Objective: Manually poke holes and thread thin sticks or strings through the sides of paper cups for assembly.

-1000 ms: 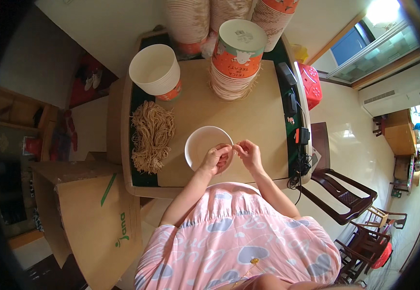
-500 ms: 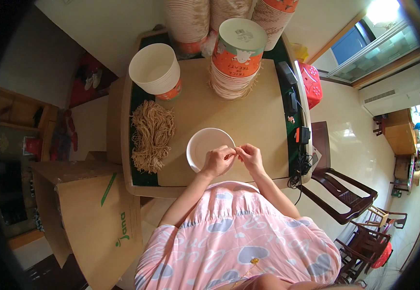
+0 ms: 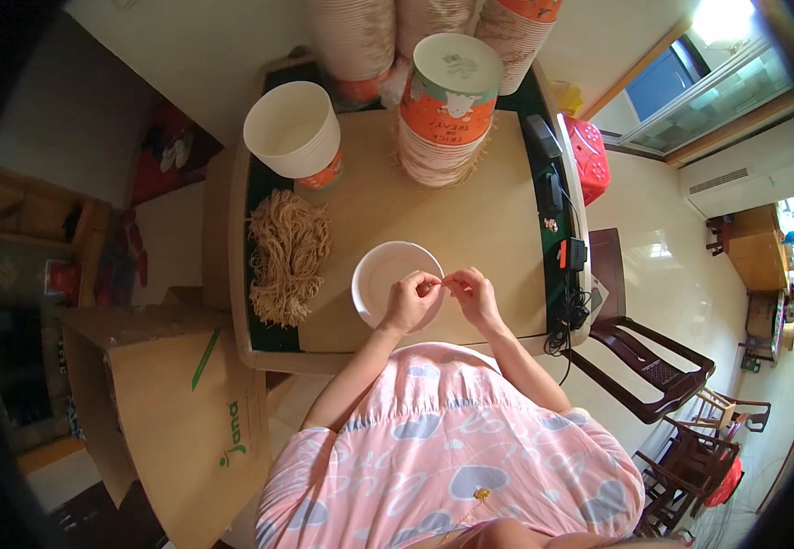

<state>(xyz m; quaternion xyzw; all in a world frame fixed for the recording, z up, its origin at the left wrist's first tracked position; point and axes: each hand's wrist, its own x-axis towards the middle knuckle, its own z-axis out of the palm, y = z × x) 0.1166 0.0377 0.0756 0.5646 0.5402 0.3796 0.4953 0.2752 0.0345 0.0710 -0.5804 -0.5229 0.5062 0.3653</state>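
Observation:
A single white paper bucket (image 3: 381,267) stands in front of me on the cardboard-covered table, its mouth facing up. My left hand (image 3: 411,300) is closed in a pinch over the bucket's right side. Just right of the rim, my right hand (image 3: 473,295) pinches too, its fingertips meeting those of the left. Whatever lies between the fingertips is too small to make out. To the left is a bundle of tan twine (image 3: 289,259). Behind it stands a stack of white-and-orange paper buckets (image 3: 293,133), mouth up.
An upside-down bucket stack (image 3: 452,101) with twine handles stands at the table's back, with taller stacks (image 3: 353,41) behind. Power adapters and black cables (image 3: 566,316) line the right edge. A large cardboard box (image 3: 177,403) is at lower left, a dark wooden chair (image 3: 644,357) at right.
Both hands have shifted very slightly, with the fingertips still together beside the bucket's rim. The bucket, twine and stacks stay in place.

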